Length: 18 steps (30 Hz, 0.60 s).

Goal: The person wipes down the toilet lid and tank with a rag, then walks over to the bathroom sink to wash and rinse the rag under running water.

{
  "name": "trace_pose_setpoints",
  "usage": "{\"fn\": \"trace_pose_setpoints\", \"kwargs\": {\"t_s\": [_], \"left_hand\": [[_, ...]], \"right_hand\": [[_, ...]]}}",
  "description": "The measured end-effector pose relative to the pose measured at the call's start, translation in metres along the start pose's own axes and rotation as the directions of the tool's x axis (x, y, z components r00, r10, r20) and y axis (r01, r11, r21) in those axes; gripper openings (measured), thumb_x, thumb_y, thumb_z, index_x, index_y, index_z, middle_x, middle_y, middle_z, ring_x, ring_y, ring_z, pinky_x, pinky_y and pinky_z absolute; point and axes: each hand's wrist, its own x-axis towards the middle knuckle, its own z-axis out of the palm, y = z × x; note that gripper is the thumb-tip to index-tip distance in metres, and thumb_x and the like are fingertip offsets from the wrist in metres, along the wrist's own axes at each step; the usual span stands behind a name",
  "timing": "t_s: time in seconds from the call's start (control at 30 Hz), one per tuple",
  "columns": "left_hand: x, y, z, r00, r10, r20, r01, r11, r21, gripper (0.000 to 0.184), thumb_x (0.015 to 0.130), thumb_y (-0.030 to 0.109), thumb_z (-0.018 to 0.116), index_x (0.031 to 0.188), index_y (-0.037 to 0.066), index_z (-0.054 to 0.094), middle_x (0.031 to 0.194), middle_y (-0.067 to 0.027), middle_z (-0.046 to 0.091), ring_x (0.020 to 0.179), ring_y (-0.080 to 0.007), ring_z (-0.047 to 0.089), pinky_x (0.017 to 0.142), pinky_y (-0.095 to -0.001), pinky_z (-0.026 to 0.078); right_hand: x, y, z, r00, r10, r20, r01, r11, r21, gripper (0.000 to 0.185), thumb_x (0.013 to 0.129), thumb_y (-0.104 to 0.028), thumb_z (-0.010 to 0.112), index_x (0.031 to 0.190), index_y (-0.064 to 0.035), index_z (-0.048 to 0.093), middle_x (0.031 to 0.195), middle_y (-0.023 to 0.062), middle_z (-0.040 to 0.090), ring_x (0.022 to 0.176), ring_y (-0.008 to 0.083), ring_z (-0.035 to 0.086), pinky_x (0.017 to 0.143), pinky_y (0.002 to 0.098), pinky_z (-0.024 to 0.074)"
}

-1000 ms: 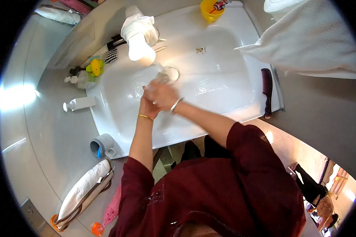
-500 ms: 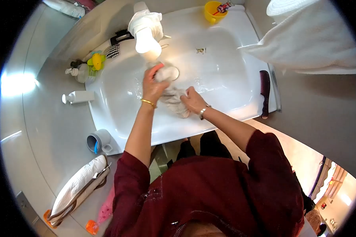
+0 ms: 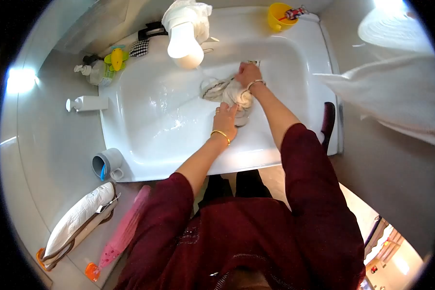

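A wet, pale cloth [image 3: 232,93] lies crumpled on the floor of the white sink [image 3: 152,145], right of the faucet [image 3: 184,46]. My left hand [image 3: 225,120], with a gold bracelet at its wrist, is on the cloth's lower part, fingers closed around an edge. My right hand [image 3: 249,76], wearing a silver bracelet, is curled in a fist at the cloth's upper right side, by the small sticker on the basin. Its fingertips are hidden, so what it grips does not show.
Left of the sink stand a white pump bottle [image 3: 89,103], a clear pump bottle [image 3: 97,72] and a grey mug [image 3: 108,162]. A yellow cup [image 3: 279,19] stands on the back rim, a dark comb [image 3: 327,125] on the right edge. A white towel [image 3: 396,92] hangs at right.
Both hands and the cloth have moved right, away from beneath the faucet. My right hand has gone up to the basin's back part, my left down to the cloth's near side.
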Motion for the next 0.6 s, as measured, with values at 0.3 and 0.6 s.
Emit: {"fn": "trace_pose_setpoints", "kwargs": {"t_s": [0.3, 0.6], "left_hand": [[0.015, -0.002, 0.005, 0.998, -0.051, 0.029, 0.042, 0.967, 0.252, 0.086, 0.082, 0.057, 0.045, 0.14, 0.0, 0.016, 0.149, -0.0144, 0.006, 0.138, -0.0314, 0.0, 0.105, -0.0571, 0.01], [0.012, 0.003, 0.009, 0.988, 0.042, 0.149, -0.084, 0.952, 0.293, 0.068, 0.091, 0.039, 0.036, 0.143, 0.005, 0.007, 0.149, -0.0131, -0.005, 0.137, -0.0305, -0.008, 0.106, -0.0558, 0.003]], "right_hand": [[-0.078, 0.012, 0.031, 0.833, -0.372, -0.41, 0.284, 0.923, -0.259, 0.035, 0.065, -0.009, 0.06, 0.099, -0.0076, 0.055, 0.102, 0.0142, 0.051, 0.096, 0.034, 0.047, 0.083, 0.0433, 0.0417], [0.005, -0.011, 0.03, 0.833, -0.295, -0.468, 0.073, 0.897, -0.435, 0.024, 0.074, -0.024, 0.06, 0.09, -0.0059, 0.056, 0.096, 0.0144, 0.056, 0.09, 0.0334, 0.054, 0.08, 0.045, 0.0443]]}}
